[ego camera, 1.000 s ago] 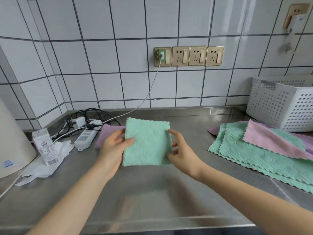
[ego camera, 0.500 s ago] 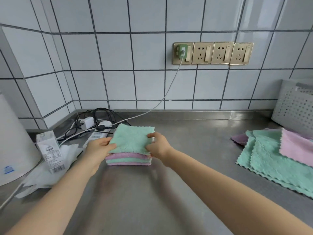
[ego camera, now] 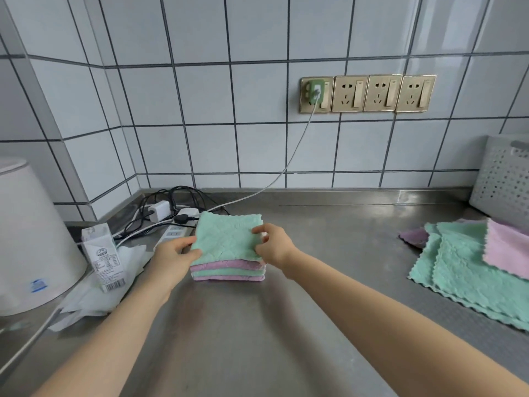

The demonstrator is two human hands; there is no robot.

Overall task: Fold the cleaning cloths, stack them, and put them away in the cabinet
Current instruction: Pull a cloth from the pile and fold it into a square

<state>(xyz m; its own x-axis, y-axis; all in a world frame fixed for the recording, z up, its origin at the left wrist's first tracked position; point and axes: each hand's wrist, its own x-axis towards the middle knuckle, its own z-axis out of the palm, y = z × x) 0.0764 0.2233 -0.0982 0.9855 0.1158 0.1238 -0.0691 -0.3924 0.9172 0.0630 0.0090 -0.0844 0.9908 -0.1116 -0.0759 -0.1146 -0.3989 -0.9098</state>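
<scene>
1. Far to the left of the left hand, a large white container [ego camera: 31,239] stands at the edge of the steel counter [ego camera: 257,325].
2. Just left of the left hand, a small white carton [ego camera: 103,257] stands upright on crumpled white plastic [ego camera: 94,296].
3. Beyond the left hand, toward the tiled wall, a white power strip [ego camera: 174,232] lies among tangled black cables [ego camera: 160,204].
4. The left hand [ego camera: 174,257] grips the left edge of a folded green cloth [ego camera: 227,236], thumb on top, fingers curled beneath.
5. That green cloth tops a stack of folded cloths [ego camera: 229,272], pink and green layers alternating, lying flat between both hands. The stack is nearly square, with no clear long axis; its folded edges face the person.
6. The right hand [ego camera: 273,246] pinches the green cloth's right edge with curled fingers.
7. Above the right hand, four gold wall sockets [ego camera: 367,93] run along the wall; a green plug [ego camera: 314,91] sits in the leftmost.
8. Well to the right of the right hand, unfolded cloths [ego camera: 469,267] lie spread flat and overlapping, green with pink on top.
9. Behind them stands a perforated white basket [ego camera: 501,179].
</scene>
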